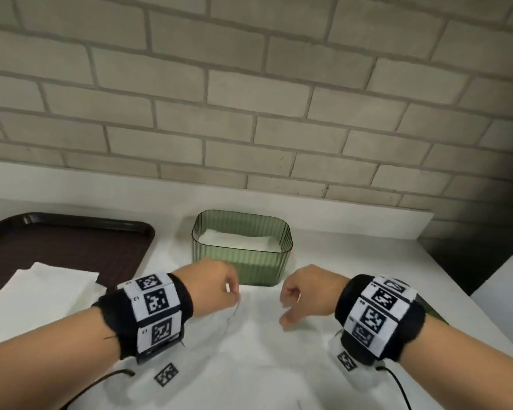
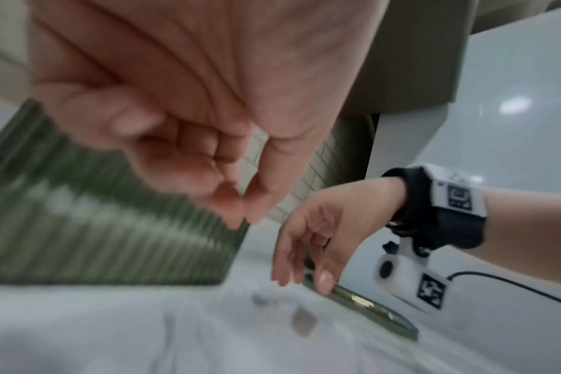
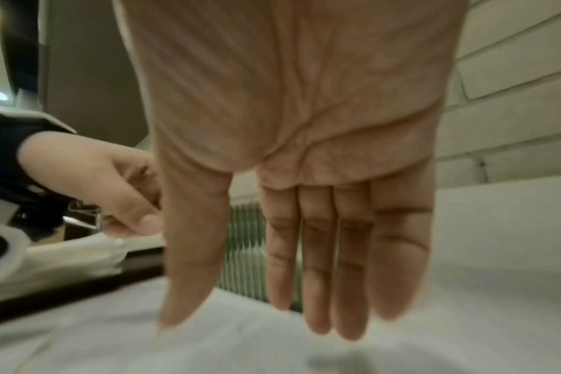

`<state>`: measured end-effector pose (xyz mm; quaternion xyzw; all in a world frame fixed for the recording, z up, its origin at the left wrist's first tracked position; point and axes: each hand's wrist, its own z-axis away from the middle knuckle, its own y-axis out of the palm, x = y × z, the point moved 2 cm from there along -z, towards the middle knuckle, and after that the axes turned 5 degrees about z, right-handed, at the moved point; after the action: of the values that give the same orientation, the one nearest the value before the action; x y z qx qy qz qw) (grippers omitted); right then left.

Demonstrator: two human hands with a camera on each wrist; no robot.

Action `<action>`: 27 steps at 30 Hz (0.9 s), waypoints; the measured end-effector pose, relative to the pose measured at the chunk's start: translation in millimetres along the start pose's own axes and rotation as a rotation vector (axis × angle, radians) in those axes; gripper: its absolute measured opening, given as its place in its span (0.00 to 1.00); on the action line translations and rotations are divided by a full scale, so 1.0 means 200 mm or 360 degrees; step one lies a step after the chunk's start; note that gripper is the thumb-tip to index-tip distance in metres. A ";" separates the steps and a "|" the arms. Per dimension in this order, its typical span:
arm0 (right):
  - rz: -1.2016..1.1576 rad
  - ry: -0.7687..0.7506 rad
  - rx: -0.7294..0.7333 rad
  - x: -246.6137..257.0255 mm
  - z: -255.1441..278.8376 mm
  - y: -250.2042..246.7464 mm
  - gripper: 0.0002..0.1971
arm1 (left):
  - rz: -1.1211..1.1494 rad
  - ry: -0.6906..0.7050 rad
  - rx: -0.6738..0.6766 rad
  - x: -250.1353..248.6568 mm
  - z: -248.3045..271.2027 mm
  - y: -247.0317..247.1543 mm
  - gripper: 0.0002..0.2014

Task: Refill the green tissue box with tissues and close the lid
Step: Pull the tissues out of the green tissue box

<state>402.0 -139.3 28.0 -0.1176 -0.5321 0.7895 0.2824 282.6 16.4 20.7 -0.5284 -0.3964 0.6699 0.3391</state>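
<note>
A see-through green plastic tissue box with ribbed sides (image 1: 242, 255) stands on the white worktop (image 1: 338, 261), near the grey brick wall (image 1: 249, 84). Its top is open, and a flat pile of white tissues (image 1: 239, 242) lies inside it. In front of the box a big thin white tissue sheet (image 1: 249, 350) is spread out on the worktop. It is hard to see its edges, because white lies on white.

The left hand (image 1: 211, 287) is above the near left part of the sheet. Its thumb and fingers are curled together in a pinch. In the head view they seem to nip a bit of the sheet, but the left wrist view is too blurry to be sure.

The right hand (image 3: 292, 202) hangs over the sheet with straight, loose fingers and holds nothing.

A flat green lid (image 2: 365, 307) lies on the worktop to the right, mostly hidden behind the right wrist in the head view.

On the left a dark brown tray (image 1: 57, 247) holds a stack of white tissues (image 1: 42, 291). The picture edge cuts the tray off.
</note>
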 end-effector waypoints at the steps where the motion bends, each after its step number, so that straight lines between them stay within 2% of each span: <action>1: 0.0060 0.0053 0.0092 -0.01 0.01 0.06 0.25 | 0.0002 -0.0021 0.0057 0.00 0.03 0.06 0.03; 3: 0.0007 0.0135 0.0106 -0.03 0.01 0.14 0.28 | 0.0020 -0.0074 0.0059 0.02 0.06 0.13 0.03; 7: -0.0168 0.0265 -0.0010 -0.07 -0.03 0.18 0.21 | 0.0216 -0.0182 0.0018 0.00 0.14 0.16 0.03; 11: -0.0232 0.0230 0.0019 -0.11 -0.03 0.14 0.12 | 0.0359 -0.0244 -0.0075 -0.04 0.23 0.15 0.02; 15: -0.0205 0.0144 0.0002 -0.17 0.02 0.11 0.11 | 0.0580 -0.0356 -0.0170 -0.07 0.31 0.16 0.03; 19: -0.0308 0.0019 -0.0200 -0.19 0.10 0.07 0.11 | 0.0799 -0.0440 -0.0235 -0.12 0.39 0.19 0.03; 23: -0.0616 -0.0036 -0.0513 -0.21 0.20 -0.03 0.11 | 0.0889 -0.0459 -0.0348 -0.18 0.44 0.19 0.03; 27: -0.0782 -0.0103 -0.0665 -0.20 0.36 -0.14 0.10 | 0.0933 -0.0456 -0.0394 -0.26 0.45 0.20 0.02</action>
<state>408.3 -210.1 77.1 -0.0159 -0.7039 0.5747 0.4171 204.5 -63.4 19.8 -0.5574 -0.3497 0.7530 0.0064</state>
